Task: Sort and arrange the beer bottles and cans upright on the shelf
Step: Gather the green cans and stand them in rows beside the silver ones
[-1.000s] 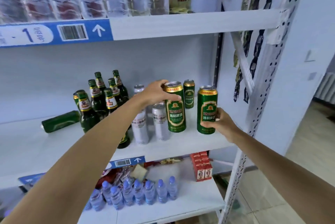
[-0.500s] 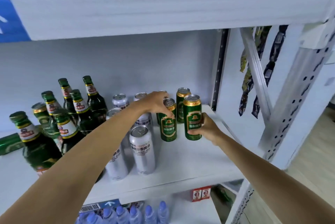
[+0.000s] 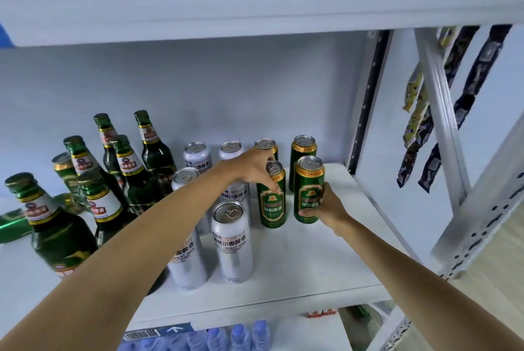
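Bottles of green glass (image 3: 133, 177) crowd the left part of the white shelf (image 3: 320, 262), standing upright with red and white labels and gold bands at their necks. Behind them, at the far left, another green bottle (image 3: 14, 224) lies on its side, and a green and gold can (image 3: 64, 172) stands half hidden among the necks.

Next to the right comes a group of silver cans (image 3: 232, 240), all upright in two rows that run from the shelf's front toward its back wall; the nearest bears dark printed lettering.

Across these reaches the left arm. The left hand (image 3: 249, 166) comes down from above, its fingers curled round the top rim of a green can (image 3: 272, 203) that stands on the shelf.

Just beside that can, the right hand (image 3: 326, 206) wraps its fingers round the lower body of a second green can (image 3: 308, 189), also upright, its base at the shelf board. Two more green cans (image 3: 302, 152) stand behind these, close to the back wall.

Further right is the shelf's white upright post (image 3: 442, 135), and beyond it dark and yellow snack packets (image 3: 419, 112) hang in strips. Below the shelf's front edge, blue-capped water bottles (image 3: 241, 335) show on the next level down.
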A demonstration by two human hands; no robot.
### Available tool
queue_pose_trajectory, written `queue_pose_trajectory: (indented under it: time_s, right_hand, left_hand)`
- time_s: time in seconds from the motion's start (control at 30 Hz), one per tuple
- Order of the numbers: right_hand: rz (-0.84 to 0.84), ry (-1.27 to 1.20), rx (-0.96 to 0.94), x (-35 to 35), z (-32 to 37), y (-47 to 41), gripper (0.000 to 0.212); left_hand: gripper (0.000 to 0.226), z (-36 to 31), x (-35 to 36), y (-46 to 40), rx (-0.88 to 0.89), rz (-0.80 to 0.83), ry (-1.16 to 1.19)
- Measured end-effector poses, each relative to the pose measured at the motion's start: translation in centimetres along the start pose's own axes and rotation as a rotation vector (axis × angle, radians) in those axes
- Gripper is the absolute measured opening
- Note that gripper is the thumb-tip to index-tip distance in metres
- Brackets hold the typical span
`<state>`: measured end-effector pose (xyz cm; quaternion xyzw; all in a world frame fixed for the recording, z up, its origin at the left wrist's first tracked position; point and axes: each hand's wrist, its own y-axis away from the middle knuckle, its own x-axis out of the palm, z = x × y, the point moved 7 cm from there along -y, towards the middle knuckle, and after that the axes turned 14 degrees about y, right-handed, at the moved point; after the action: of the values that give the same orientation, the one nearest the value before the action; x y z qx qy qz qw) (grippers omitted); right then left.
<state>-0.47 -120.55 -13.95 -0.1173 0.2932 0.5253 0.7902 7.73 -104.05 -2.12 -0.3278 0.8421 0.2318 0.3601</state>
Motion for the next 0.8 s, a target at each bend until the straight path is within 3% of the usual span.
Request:
queue_pose_trajectory:
  time_s: [0.2,0.37,0.5,0.67,0.8]
  right_hand:
    - [-0.002,-0.022,0.055,0.1,-0.7,0.2,0.088]
    - [0.025,-0.034,0.035,-1.6,0.4,1.6,0.132]
    - [-0.118,0.218,-0.035,-5.2,3.3,5.1,0.13]
    - [-0.233,0.728,-0.13,-7.7,9.1,13.6,0.058]
    - [-0.31,0.82,-0.289,-5.0,13.9,20.3,0.038]
  left_hand:
    - [0.075,0.3,0.5,0.1,-0.02,0.028,-0.044]
    - [0.088,-1.1,-0.4,1.6,0.035,-0.031,-0.079]
    - [0.066,-3.4,-2.6,4.9,0.158,-0.142,-0.188]
    - [0.043,-5.5,-4.5,12.8,0.281,-0.275,-0.255]
    - [0.034,-4.6,-4.7,21.2,0.324,-0.323,-0.226]
